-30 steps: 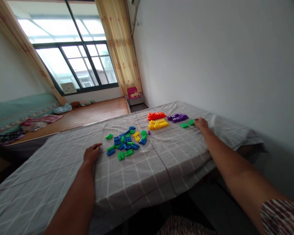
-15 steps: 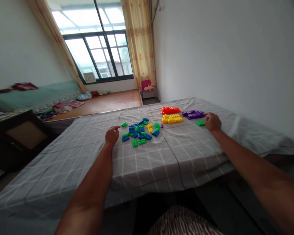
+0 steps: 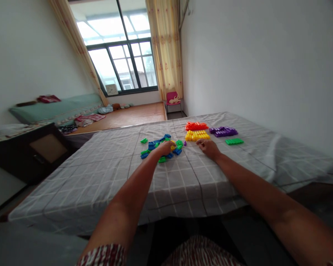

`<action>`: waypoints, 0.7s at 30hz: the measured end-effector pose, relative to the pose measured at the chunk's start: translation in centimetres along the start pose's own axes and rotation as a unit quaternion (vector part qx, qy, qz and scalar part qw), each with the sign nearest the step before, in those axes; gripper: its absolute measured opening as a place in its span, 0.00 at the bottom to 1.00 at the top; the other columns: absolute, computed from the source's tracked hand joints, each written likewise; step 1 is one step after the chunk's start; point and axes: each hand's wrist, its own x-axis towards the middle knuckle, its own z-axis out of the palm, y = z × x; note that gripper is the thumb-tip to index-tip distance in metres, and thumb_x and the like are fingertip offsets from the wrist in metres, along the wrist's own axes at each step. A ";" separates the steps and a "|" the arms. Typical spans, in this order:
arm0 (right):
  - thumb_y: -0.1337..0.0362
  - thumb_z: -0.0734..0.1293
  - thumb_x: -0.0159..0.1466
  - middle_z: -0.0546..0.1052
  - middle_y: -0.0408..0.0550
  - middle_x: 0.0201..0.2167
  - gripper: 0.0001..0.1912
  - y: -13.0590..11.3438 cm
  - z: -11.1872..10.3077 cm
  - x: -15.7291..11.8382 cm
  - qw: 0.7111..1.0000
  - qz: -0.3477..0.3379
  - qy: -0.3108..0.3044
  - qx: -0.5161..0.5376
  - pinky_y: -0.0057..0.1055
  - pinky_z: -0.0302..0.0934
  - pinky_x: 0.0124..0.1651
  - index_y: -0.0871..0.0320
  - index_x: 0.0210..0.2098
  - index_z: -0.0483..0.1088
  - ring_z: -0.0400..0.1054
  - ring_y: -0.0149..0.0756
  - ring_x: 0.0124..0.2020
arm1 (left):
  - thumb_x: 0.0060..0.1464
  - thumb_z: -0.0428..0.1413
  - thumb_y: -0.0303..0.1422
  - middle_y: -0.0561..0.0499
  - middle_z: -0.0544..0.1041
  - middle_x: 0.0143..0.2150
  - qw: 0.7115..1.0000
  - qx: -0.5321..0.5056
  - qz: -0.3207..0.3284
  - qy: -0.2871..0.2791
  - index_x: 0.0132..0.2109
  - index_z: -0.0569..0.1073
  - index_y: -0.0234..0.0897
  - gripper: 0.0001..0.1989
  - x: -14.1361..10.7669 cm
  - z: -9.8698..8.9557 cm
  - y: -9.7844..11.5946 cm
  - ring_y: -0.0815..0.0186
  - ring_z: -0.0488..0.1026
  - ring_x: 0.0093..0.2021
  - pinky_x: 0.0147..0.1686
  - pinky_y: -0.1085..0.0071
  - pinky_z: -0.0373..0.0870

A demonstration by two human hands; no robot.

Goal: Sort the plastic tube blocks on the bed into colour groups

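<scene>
My left hand [image 3: 165, 147] is over a loose pile of blue plastic blocks [image 3: 151, 146] and green plastic blocks [image 3: 179, 144]. Its fingers are closed around a yellow plastic block [image 3: 172, 147] in the pile, though the hand partly hides it. To the right, my right hand [image 3: 208, 147] hovers just in front of a neat yellow stack [image 3: 197, 135]. Its fingers are bent but apart, and nothing shows in them. A small purple piece [image 3: 185, 143] lies between the two hands. A short green row [image 3: 234, 141] is to the right of my right hand.
Behind the yellow stack lies an orange-red group of blocks [image 3: 196, 126], with a purple group [image 3: 223, 131] beside it. All rest on a grey checked cloth [image 3: 180, 184]. A white wall [image 3: 261, 66] runs along the right. A dark cabinet [image 3: 30, 155] stands at the left.
My left hand has moved right, from the pile's left edge onto its middle. My right hand has left the green row and moved left to the front of the yellow stack. The view has shifted slightly.
</scene>
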 end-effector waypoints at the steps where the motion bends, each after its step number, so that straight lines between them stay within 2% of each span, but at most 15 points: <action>1: 0.65 0.61 0.62 0.80 0.47 0.37 0.12 0.6 -0.2 -0.1 1.000 0.017 0.005 -0.003 0.29 0.62 0.41 0.55 0.40 0.76 0.73 0.37 0.35 | 0.41 0.55 0.23 0.46 0.81 0.39 1.000 0.017 -0.004 -0.010 0.47 0.78 0.39 0.23 0.0 -0.2 -0.2 0.60 0.77 0.43 0.50 0.65 0.71; 3: 0.65 0.62 0.61 0.80 0.47 0.34 0.11 1.6 -0.6 -0.1 0.999 0.045 0.019 -0.008 0.29 0.61 0.39 0.56 0.39 0.76 0.72 0.37 0.33 | 0.41 0.55 0.22 0.44 0.81 0.40 0.998 0.067 -0.015 -0.016 0.43 0.79 0.38 0.20 -0.2 -0.9 -0.6 0.57 0.76 0.46 0.52 0.62 0.69; 5: 0.65 0.62 0.60 0.80 0.47 0.32 0.11 2.2 -0.9 0.2 0.998 0.056 0.025 -0.002 0.29 0.61 0.38 0.56 0.38 0.76 0.72 0.36 0.32 | 0.42 0.54 0.22 0.42 0.80 0.42 0.993 0.107 -0.045 0.008 0.40 0.80 0.37 0.17 -0.4 -1.8 -0.7 0.55 0.75 0.48 0.54 0.61 0.68; 8: 0.65 0.61 0.60 0.80 0.47 0.31 0.11 2.1 -0.9 0.6 0.998 0.058 0.017 0.028 0.28 0.60 0.38 0.56 0.37 0.76 0.71 0.36 0.31 | 0.49 0.53 0.25 0.45 0.80 0.44 0.987 0.149 -0.062 0.019 0.41 0.80 0.37 0.15 -0.9 -2.3 0.1 0.57 0.75 0.49 0.55 0.63 0.66; 11: 0.65 0.61 0.61 0.80 0.46 0.32 0.11 1.8 -0.7 0.7 0.997 0.059 0.011 0.050 0.28 0.60 0.37 0.56 0.37 0.76 0.71 0.34 0.30 | 0.55 0.52 0.32 0.47 0.80 0.43 0.988 0.151 -0.013 -0.022 0.42 0.80 0.39 0.13 -1.3 -0.8 1.7 0.60 0.75 0.47 0.52 0.67 0.67; 14: 0.66 0.61 0.61 0.80 0.46 0.32 0.11 1.7 -0.8 0.6 0.996 0.055 0.012 0.070 0.27 0.59 0.34 0.57 0.37 0.75 0.71 0.33 0.28 | 0.51 0.59 0.39 0.44 0.79 0.43 0.983 0.181 0.013 -0.034 0.43 0.79 0.38 0.14 -1.6 1.3 3.1 0.56 0.74 0.47 0.53 0.64 0.66; 17: 0.66 0.62 0.60 0.80 0.45 0.32 0.10 1.5 -0.8 0.5 0.995 0.048 0.004 0.090 0.27 0.60 0.34 0.56 0.35 0.75 0.71 0.33 0.28 | 0.47 0.62 0.35 0.41 0.77 0.44 0.976 0.219 0.007 -0.014 0.45 0.78 0.37 0.17 -1.8 2.6 3.9 0.52 0.72 0.49 0.56 0.59 0.63; 21: 0.63 0.64 0.61 0.80 0.45 0.32 0.10 0.7 -0.8 0.4 0.986 0.026 -0.022 0.163 0.28 0.62 0.35 0.56 0.39 0.75 0.70 0.32 0.27 | 0.46 0.61 0.30 0.44 0.74 0.48 0.985 0.166 0.029 0.033 0.53 0.74 0.39 0.24 -1.9 3.4 5.2 0.57 0.72 0.49 0.53 0.63 0.66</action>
